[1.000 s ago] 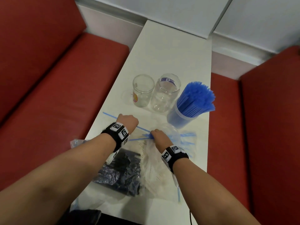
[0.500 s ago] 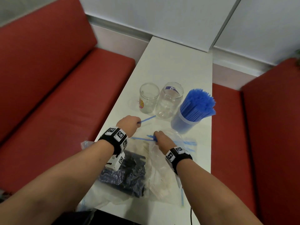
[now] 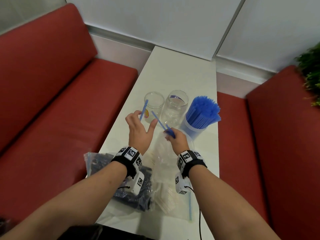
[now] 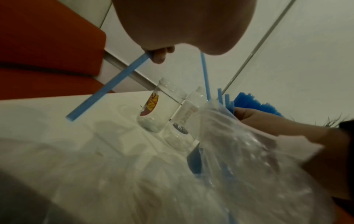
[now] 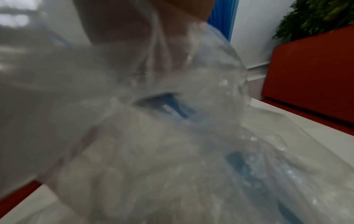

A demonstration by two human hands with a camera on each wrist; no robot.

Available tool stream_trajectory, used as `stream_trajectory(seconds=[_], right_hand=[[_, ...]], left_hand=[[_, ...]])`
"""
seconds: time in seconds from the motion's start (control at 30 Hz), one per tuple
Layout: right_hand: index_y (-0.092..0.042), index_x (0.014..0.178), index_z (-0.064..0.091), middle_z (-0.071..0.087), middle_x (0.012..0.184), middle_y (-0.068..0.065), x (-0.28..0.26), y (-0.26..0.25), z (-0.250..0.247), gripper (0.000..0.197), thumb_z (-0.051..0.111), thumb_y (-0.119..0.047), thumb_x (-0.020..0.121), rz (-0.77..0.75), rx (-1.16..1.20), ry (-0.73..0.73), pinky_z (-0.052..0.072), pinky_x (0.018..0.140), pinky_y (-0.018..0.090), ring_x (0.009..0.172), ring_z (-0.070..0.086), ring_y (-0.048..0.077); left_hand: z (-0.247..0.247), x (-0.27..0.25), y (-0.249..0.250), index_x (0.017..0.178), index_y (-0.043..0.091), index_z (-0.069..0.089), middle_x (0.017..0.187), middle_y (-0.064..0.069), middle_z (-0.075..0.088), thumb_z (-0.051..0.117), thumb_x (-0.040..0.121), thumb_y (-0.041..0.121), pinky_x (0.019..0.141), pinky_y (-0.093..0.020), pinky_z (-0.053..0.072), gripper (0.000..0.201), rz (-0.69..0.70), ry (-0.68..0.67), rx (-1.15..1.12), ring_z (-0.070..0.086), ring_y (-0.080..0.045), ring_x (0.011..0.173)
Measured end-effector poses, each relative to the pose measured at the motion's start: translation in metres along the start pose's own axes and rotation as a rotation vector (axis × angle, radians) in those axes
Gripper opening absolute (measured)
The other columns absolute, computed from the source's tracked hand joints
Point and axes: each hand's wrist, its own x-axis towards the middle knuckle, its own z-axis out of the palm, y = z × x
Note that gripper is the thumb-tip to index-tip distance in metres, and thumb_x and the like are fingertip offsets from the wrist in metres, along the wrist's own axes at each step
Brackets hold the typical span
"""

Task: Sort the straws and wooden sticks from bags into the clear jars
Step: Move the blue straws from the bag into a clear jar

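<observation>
My left hand (image 3: 140, 119) is raised in front of the small clear jar (image 3: 154, 108) and pinches one blue straw (image 3: 143, 110) in its fingers, thumb spread out. In the left wrist view that straw (image 4: 109, 86) slants down from the fingertips (image 4: 159, 56). My right hand (image 3: 169, 135) grips a few blue straws (image 3: 159, 122) together with the mouth of a clear plastic bag (image 3: 166, 153), just before the taller clear jar (image 3: 175, 108). Both jars look empty. The right wrist view is blurred by the bag (image 5: 172, 121).
A tub packed with upright blue straws (image 3: 202, 115) stands right of the jars. Near the table's (image 3: 173, 71) front edge lie a bag of dark straws (image 3: 133, 193) and a bag of wooden sticks (image 3: 166, 193). Red benches (image 3: 60, 118) flank the narrow table.
Both hands have risen off the table. The left hand swung its straw upright toward the small jar. The right hand lifted its straws and the bag's mouth.
</observation>
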Motion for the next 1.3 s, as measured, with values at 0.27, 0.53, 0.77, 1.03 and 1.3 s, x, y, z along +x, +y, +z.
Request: stream_trajectory(seconds=[0.27, 0.53, 0.77, 1.03, 1.3], right_hand=[[-0.029, 0.089, 0.071, 0.073, 0.093, -0.009, -0.013, -0.019, -0.022, 0.03, 0.073, 0.002, 0.085, -0.044, 0.154, 0.061, 0.05, 0.089, 0.023, 0.088, 0.066, 0.005], [-0.003, 0.097, 0.061, 0.065, 0.088, 0.015, -0.028, -0.03, -0.059, 0.01, 0.059, 0.007, 0.095, -0.028, 0.455, 0.185, 0.056, 0.085, 0.034, 0.082, 0.066, 0.023], [-0.008, 0.107, 0.049, 0.058, 0.08, 0.009, -0.025, -0.079, -0.093, 0.01, 0.044, 0.0, 0.106, -0.13, 0.621, 0.269, 0.056, 0.07, 0.032, 0.066, 0.059, 0.02], [-0.007, 0.108, 0.047, 0.07, 0.095, 0.019, -0.03, -0.145, -0.107, 0.009, 0.043, 0.001, 0.106, -0.263, 0.81, 0.105, 0.058, 0.093, 0.043, 0.093, 0.071, 0.034], [-0.01, 0.106, 0.058, 0.061, 0.073, 0.003, -0.034, -0.173, -0.133, 0.013, 0.046, -0.012, 0.108, -0.338, 0.735, 0.099, 0.055, 0.078, 0.037, 0.067, 0.06, 0.019]], left_hand=[[0.016, 0.0, 0.016, 0.095, 0.005, 0.064, 0.089, -0.012, 0.067, 0.065, 0.09, 0.02, 0.068, -0.028, 0.038, 0.016, -0.224, -0.614, 0.188, 0.064, -0.033, 0.095], [0.024, 0.005, 0.015, 0.114, 0.003, 0.063, 0.112, -0.021, 0.066, 0.058, 0.091, 0.011, 0.08, -0.034, 0.05, 0.025, -0.202, -0.69, 0.372, 0.062, -0.036, 0.103], [0.027, 0.004, 0.034, 0.13, 0.01, 0.055, 0.115, -0.012, 0.058, 0.056, 0.089, 0.062, 0.087, -0.035, 0.048, 0.065, -0.152, -0.527, 0.221, 0.059, -0.03, 0.106], [0.023, 0.026, 0.101, 0.115, 0.021, 0.062, 0.101, 0.002, 0.073, 0.069, 0.087, 0.049, 0.079, -0.015, 0.048, 0.04, -0.009, -0.886, -0.523, 0.069, -0.01, 0.096], [0.025, 0.02, 0.105, 0.078, 0.01, 0.056, 0.054, -0.001, 0.046, 0.069, 0.088, 0.049, 0.06, -0.03, 0.049, 0.042, -0.041, -1.073, -0.476, 0.045, -0.019, 0.05]])
